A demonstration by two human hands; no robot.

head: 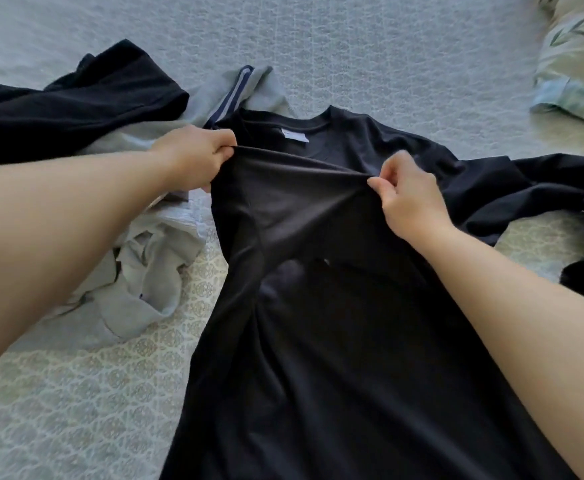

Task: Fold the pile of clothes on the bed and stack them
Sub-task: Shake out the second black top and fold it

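Folding is barely begun in the head view: left hand point(193, 154) and right hand point(409, 192) both pinch the black shirt point(335, 306) spread on the bed point(387, 46), grey garment point(152, 258) apparently unfolded, no stack visible.

Matt black shirt point(335, 323) — quilted bedspread point(352, 46)

1. The bed point(387, 57) wears a pale patterned cover.
2. A black shirt point(335, 323) lies spread across it.
3. Left: grey garment point(152, 258), dark garment point(58, 112).
4. Far right corner: leaf-print pillow point(574, 74).
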